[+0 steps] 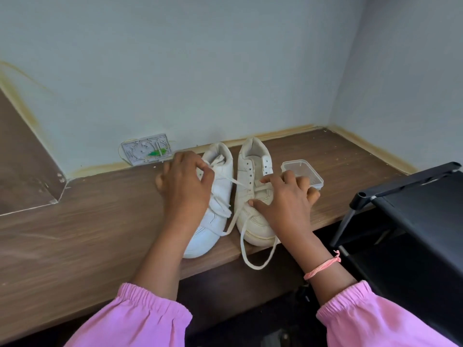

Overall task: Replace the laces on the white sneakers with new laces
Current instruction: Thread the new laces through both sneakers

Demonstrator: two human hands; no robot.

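Note:
Two white sneakers stand side by side on a wooden shelf (pixel 75 234), toes toward me. My left hand (pixel 184 182) hovers over the left sneaker (pixel 215 214) and pinches a cream lace (pixel 239 183) that runs across to the right sneaker (pixel 250 171). My right hand (pixel 283 199) rests on the right sneaker's lower eyelets, with index finger and thumb spread on the upper. Most eyelets of the right sneaker are bare. A loop of the lace hangs over the shelf's front edge. Loose lace also lies over the left sneaker.
A clear plastic box (pixel 302 172) sits right of the sneakers, partly behind my right hand. A grey wall plate (pixel 147 149) is fixed low on the back wall. A black rack (pixel 406 221) stands at the right, beside the shelf.

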